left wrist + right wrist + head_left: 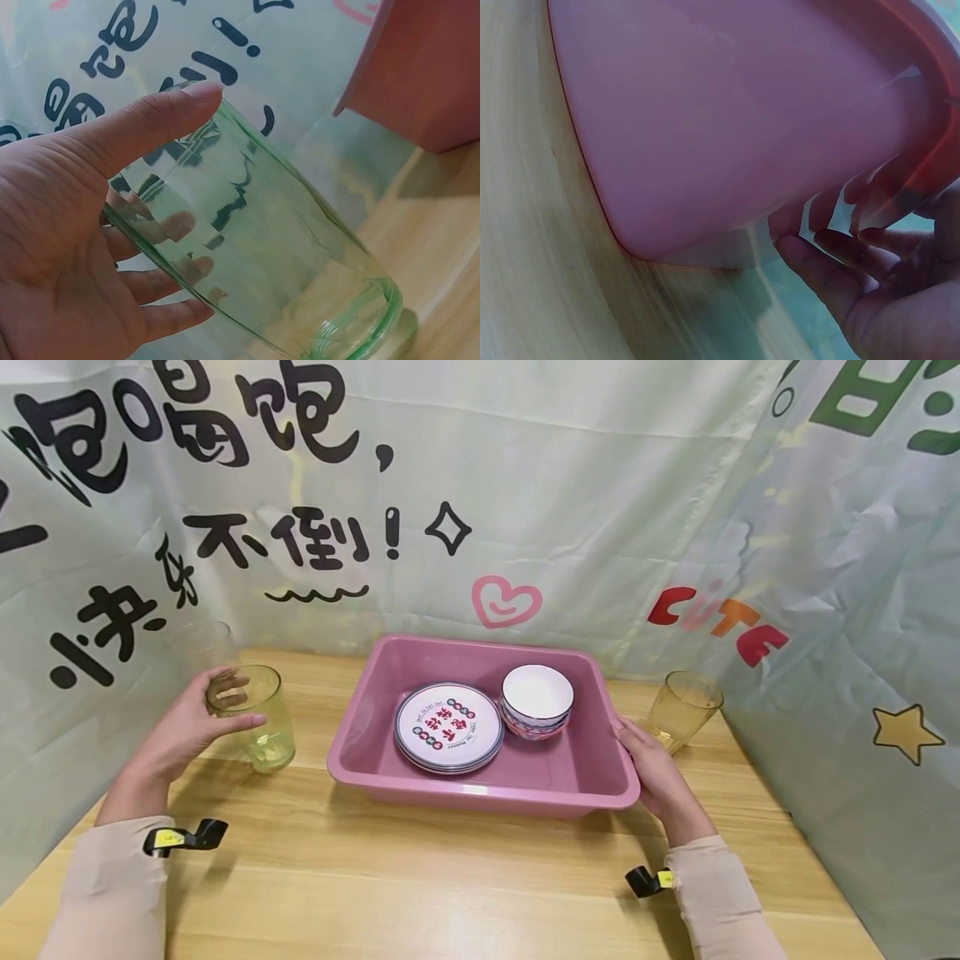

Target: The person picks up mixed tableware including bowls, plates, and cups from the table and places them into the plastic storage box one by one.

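A green-tinted glass [272, 727] is in my left hand [183, 722], its base close over the table at the left. The left wrist view shows the thumb along one side of the glass [262, 225] and the other fingers round the far side. My right hand [656, 768] holds the right edge of a pink basin [465, 795]. In the right wrist view its fingers [817, 270] are bent against the outer wall under the rim. Inside the basin, a stack of patterned plates [450, 727] lies beside stacked bowls [536, 693].
An amber glass [686, 706] stands on the table right of the basin, just beyond my right hand. Behind my left hand shows a faint clear glass [206, 643]. A printed cloth [585, 510] hangs round the back and sides of the wooden table [420, 877].
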`<action>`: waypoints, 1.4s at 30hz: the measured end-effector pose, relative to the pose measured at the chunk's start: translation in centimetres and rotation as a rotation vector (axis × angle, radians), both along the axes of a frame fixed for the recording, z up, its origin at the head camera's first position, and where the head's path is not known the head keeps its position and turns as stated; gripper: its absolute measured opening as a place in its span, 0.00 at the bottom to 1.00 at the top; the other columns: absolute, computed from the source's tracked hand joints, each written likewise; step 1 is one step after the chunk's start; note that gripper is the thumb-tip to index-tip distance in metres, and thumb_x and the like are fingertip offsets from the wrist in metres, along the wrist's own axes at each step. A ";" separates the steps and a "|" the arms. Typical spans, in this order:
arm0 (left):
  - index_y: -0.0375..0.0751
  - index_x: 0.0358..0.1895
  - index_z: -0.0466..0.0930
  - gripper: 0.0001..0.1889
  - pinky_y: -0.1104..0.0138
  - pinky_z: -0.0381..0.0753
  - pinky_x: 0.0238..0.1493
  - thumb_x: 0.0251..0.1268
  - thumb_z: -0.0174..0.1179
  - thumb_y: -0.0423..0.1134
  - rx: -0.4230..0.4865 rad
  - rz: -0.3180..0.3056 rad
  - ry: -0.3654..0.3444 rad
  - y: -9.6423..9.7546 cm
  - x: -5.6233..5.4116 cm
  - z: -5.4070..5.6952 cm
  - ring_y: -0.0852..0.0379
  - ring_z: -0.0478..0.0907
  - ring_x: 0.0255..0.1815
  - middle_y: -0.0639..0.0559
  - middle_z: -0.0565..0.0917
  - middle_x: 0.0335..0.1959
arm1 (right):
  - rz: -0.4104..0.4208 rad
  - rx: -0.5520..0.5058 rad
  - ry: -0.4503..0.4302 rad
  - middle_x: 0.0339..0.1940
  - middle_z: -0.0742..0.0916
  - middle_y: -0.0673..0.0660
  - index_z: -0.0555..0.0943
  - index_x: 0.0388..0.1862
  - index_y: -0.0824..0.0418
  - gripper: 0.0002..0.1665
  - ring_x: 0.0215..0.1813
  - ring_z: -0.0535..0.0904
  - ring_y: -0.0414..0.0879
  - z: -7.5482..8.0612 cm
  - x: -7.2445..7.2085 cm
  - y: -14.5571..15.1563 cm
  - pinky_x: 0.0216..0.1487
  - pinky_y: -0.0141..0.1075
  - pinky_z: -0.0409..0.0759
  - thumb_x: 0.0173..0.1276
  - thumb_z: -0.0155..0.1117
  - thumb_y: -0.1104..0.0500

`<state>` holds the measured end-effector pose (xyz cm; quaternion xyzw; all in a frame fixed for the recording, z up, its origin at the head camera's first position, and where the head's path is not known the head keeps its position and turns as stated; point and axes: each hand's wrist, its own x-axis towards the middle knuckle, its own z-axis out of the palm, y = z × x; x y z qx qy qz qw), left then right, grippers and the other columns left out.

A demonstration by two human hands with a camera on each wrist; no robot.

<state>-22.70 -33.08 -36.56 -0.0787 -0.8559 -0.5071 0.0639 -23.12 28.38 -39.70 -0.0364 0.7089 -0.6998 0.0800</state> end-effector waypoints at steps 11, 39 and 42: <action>0.33 0.76 0.43 0.50 0.84 0.73 0.45 0.59 0.71 0.36 0.007 0.047 0.033 1.4 0.7 1.9 0.44 0.65 0.62 0.35 0.60 0.70 | 0.011 0.010 0.005 0.74 0.62 0.71 0.48 0.80 0.61 0.36 0.63 0.72 0.45 0.3 0.0 0.1 0.56 0.32 0.77 0.82 0.40 0.47; 0.40 0.78 0.40 0.54 0.79 0.74 0.48 0.58 0.72 0.42 -0.019 0.025 0.032 5.5 -0.2 8.3 0.41 0.63 0.68 0.41 0.60 0.74 | -0.008 -0.010 -0.003 0.74 0.62 0.69 0.49 0.80 0.61 0.36 0.62 0.72 0.44 -0.1 -0.2 0.0 0.56 0.31 0.77 0.81 0.42 0.46; 0.42 0.78 0.40 0.54 0.63 0.74 0.60 0.57 0.72 0.42 -0.002 0.016 0.034 6.1 -0.4 8.8 0.42 0.62 0.69 0.42 0.60 0.74 | -0.018 -0.010 -0.005 0.73 0.63 0.70 0.49 0.80 0.61 0.36 0.61 0.73 0.44 -0.1 -0.1 -0.1 0.55 0.31 0.77 0.81 0.42 0.47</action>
